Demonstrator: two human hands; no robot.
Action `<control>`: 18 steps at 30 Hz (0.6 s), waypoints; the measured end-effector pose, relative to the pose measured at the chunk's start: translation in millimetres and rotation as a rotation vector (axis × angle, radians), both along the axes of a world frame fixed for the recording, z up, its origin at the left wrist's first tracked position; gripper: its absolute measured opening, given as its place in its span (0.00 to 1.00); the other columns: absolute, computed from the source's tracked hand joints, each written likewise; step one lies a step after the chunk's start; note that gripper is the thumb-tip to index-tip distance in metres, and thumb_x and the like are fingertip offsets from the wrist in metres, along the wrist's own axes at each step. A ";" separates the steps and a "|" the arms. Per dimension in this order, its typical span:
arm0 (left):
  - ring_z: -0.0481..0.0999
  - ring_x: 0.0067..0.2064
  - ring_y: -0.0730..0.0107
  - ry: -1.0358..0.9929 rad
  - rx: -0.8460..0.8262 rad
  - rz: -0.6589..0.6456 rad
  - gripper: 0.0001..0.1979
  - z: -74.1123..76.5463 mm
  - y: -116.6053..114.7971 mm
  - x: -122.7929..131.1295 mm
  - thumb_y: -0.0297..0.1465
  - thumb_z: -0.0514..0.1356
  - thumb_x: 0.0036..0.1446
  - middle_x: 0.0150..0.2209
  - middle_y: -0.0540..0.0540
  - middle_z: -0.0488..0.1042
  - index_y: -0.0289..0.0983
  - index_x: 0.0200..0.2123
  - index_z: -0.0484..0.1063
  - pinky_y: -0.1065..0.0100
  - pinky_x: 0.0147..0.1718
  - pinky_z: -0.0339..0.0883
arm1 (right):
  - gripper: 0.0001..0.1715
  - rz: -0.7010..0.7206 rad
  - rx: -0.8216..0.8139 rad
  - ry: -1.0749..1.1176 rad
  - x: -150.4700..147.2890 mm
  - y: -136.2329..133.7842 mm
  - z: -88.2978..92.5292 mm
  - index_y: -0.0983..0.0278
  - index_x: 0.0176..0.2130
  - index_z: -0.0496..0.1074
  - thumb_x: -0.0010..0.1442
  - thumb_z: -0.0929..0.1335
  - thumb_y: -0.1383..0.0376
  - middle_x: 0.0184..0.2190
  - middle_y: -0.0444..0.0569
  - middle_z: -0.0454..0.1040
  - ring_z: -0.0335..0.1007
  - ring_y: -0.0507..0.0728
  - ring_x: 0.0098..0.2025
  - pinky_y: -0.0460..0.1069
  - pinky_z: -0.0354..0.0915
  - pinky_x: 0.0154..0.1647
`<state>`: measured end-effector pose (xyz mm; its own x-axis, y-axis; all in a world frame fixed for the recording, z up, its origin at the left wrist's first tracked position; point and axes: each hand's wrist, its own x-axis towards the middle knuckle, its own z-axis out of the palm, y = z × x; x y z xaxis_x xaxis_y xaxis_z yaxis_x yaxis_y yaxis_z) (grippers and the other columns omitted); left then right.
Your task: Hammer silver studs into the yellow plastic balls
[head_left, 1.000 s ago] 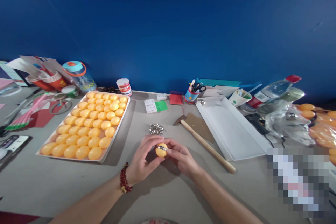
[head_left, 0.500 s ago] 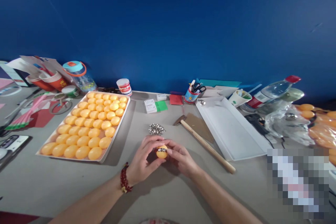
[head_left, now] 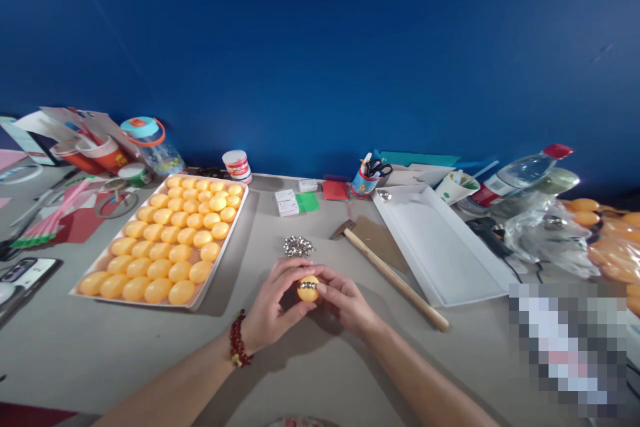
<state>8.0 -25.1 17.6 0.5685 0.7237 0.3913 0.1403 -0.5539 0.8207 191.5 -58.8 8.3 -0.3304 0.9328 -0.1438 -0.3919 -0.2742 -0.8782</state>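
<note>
Between my two hands is an orange ball [head_left: 308, 296], like a table tennis ball, with a row of shiny silver studs across its middle. My left hand [head_left: 280, 297] grips it from the left, thumb below and fingers over the top. From the right, my right hand [head_left: 347, 300] holds it too, its thumb pressed by the end of the stud row. Just beyond my fingers lies a small pile of silver studs [head_left: 298, 246]. A white tray [head_left: 213, 280] filled with rows of similar orange balls stands to the left.
Right of my hands lies a wooden-handled hammer [head_left: 395, 277], beside a white tray [head_left: 445, 250]. Small white boxes [head_left: 287, 203], a pen cup [head_left: 364, 183] and a lidded tub [head_left: 237, 165] stand near the blue wall. A bottle [head_left: 520, 177] and bagged orange balls [head_left: 615, 240] are far right.
Almost nothing differs. The ball has turned very slightly in my fingers, and my right thumb has shifted a little left along the studs.
</note>
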 end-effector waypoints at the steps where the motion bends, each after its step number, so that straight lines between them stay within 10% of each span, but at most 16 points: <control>1: 0.65 0.58 0.56 -0.001 -0.004 0.004 0.21 -0.2 0.3 -0.1 0.29 0.61 0.57 0.55 0.39 0.67 0.40 0.55 0.66 0.54 0.58 0.60 | 0.24 0.003 0.036 -0.047 0.2 0.1 -0.8 0.63 0.50 0.71 0.59 0.70 0.53 0.43 0.53 0.75 0.72 0.57 0.44 0.49 0.67 0.44; 11: 0.69 0.55 0.58 -0.147 -0.167 0.085 0.18 -9.2 0.5 -1.0 0.28 0.60 0.58 0.53 0.39 0.69 0.40 0.52 0.65 0.58 0.53 0.67 | 0.18 -0.491 0.685 -1.450 54.6 24.4 1.4 0.64 0.50 0.69 0.64 0.64 0.58 0.48 0.56 0.74 0.68 0.64 0.50 0.59 0.62 0.53; 18: 0.73 0.51 0.59 -0.175 -0.300 0.098 0.20 -15.0 0.1 -1.6 0.31 0.59 0.59 0.52 0.39 0.71 0.39 0.55 0.65 0.58 0.52 0.69 | 0.15 -0.388 0.579 -1.976 86.8 35.3 -12.1 0.66 0.48 0.71 0.62 0.63 0.69 0.40 0.55 0.73 0.68 0.62 0.41 0.55 0.64 0.45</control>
